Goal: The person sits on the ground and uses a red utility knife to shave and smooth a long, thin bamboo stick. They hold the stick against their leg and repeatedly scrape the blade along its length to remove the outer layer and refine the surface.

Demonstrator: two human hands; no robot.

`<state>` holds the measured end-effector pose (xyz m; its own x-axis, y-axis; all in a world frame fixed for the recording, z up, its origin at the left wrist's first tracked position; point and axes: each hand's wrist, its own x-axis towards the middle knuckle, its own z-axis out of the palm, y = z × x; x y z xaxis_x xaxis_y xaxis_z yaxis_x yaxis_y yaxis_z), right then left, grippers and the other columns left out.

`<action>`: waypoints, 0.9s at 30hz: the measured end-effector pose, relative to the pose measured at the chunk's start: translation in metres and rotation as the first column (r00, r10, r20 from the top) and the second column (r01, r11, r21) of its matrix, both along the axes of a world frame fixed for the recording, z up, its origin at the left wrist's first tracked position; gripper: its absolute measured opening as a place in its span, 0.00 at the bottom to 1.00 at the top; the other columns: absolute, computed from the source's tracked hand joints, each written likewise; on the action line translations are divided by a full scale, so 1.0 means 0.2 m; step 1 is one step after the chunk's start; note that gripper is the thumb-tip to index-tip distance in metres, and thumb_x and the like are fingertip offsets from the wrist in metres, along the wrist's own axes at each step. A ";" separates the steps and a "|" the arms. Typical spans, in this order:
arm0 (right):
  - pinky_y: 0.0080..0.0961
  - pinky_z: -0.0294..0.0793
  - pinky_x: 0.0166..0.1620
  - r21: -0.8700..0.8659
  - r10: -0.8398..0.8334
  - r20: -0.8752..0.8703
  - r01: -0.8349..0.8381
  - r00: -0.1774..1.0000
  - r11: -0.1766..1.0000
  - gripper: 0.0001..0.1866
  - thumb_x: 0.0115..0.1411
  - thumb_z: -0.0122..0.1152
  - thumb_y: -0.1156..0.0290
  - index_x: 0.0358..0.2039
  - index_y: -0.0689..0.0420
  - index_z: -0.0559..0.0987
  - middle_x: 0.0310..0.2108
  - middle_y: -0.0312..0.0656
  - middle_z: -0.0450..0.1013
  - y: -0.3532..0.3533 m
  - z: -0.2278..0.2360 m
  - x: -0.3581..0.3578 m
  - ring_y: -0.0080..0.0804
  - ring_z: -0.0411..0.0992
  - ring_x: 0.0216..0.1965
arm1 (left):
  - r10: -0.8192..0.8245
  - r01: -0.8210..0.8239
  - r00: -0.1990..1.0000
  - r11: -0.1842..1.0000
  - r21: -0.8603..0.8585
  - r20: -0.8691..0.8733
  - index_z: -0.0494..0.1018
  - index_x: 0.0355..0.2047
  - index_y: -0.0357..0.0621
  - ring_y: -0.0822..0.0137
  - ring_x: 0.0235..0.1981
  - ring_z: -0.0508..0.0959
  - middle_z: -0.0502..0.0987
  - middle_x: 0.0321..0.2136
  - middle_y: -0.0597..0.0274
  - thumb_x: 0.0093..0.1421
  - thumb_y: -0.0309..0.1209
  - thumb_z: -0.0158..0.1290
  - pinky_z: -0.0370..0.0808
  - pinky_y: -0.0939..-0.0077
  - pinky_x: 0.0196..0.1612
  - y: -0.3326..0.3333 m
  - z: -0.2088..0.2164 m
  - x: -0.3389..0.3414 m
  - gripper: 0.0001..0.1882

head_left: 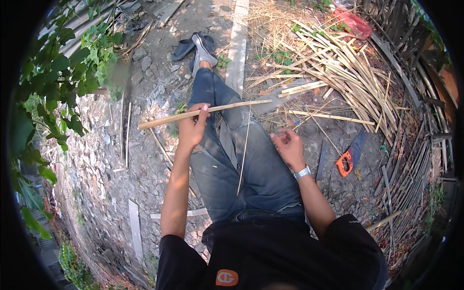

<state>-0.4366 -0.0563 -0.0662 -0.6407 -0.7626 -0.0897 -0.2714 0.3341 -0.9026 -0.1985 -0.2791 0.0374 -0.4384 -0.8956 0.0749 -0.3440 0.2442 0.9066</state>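
Observation:
My left hand [194,126] is closed around a long split bamboo strip [164,119], with the thumb on top. The strip lies crosswise above my legs, its thicker end to the left and its thin end reaching past the right knee. My right hand [288,146] is beside my right thigh, apart from the strip, with fingers curled toward the thumb. Whatever those fingers hold, if anything, cannot be made out. A thin sliver [244,155] rests across my jeans [263,164] between the two hands.
A heap of split bamboo strips [355,77] covers the ground at the upper right. A handsaw with an orange handle [344,164] lies right of my right hand. Grey shoes [203,46], a long board [237,53], a red plastic bag [355,23] and leafy vines [53,82] surround the spot.

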 end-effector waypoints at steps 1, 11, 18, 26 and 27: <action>0.28 0.77 0.35 0.035 0.070 -0.023 -0.069 0.997 0.997 0.25 0.57 0.76 0.56 0.45 0.65 0.83 0.26 0.43 0.81 -0.14 0.07 0.03 0.31 0.80 0.30 | -0.002 0.002 1.000 1.000 0.016 -0.017 0.81 0.48 0.38 0.78 0.26 0.75 0.81 0.29 0.64 0.72 0.43 0.56 0.71 0.81 0.29 0.00 -0.01 0.01 0.19; 0.23 0.72 0.29 -0.109 0.144 0.515 -0.102 0.845 0.989 0.15 0.58 0.75 0.61 0.31 0.61 0.84 0.21 0.35 0.77 -0.45 -0.05 -0.10 0.23 0.75 0.25 | -0.245 0.317 0.943 0.865 0.389 -0.224 0.75 0.60 0.36 0.72 0.36 0.84 0.84 0.49 0.53 0.61 0.14 0.54 0.78 0.80 0.38 0.07 0.02 0.18 0.25; 0.19 0.68 0.28 -0.152 -0.363 0.764 0.696 0.533 0.702 0.14 0.66 0.68 0.63 0.47 0.57 0.80 0.32 0.30 0.74 0.01 -0.27 -0.80 0.17 0.69 0.26 | -0.208 0.576 0.803 0.511 0.637 -0.559 0.69 0.63 0.25 0.58 0.42 0.87 0.82 0.50 0.44 0.61 0.32 0.55 0.83 0.71 0.47 0.10 -0.22 0.33 0.32; 0.29 0.77 0.37 0.372 -0.571 0.540 0.434 0.618 0.821 0.21 0.62 0.71 0.54 0.49 0.52 0.81 0.38 0.32 0.76 0.37 -0.95 -0.60 0.25 0.77 0.33 | -0.035 0.248 0.961 0.557 0.793 -0.276 0.72 0.58 0.27 0.64 0.37 0.87 0.85 0.42 0.47 0.64 0.26 0.63 0.84 0.76 0.40 0.38 -0.27 0.27 0.25; 0.34 0.78 0.39 0.401 -0.494 0.410 0.335 0.767 0.853 0.21 0.59 0.72 0.54 0.47 0.53 0.82 0.38 0.34 0.77 0.47 -1.08 -0.63 0.31 0.79 0.35 | -0.100 0.273 0.959 0.577 0.770 -0.265 0.71 0.59 0.28 0.65 0.37 0.86 0.85 0.41 0.48 0.63 0.24 0.65 0.84 0.77 0.39 0.41 -0.26 0.18 0.26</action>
<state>-0.5617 0.0380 -0.2821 -0.6978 -0.3186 -0.6415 0.3978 0.5725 -0.7170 -0.1622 -0.1965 -0.0150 -0.6590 -0.5335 -0.5302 -0.1947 -0.5598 0.8054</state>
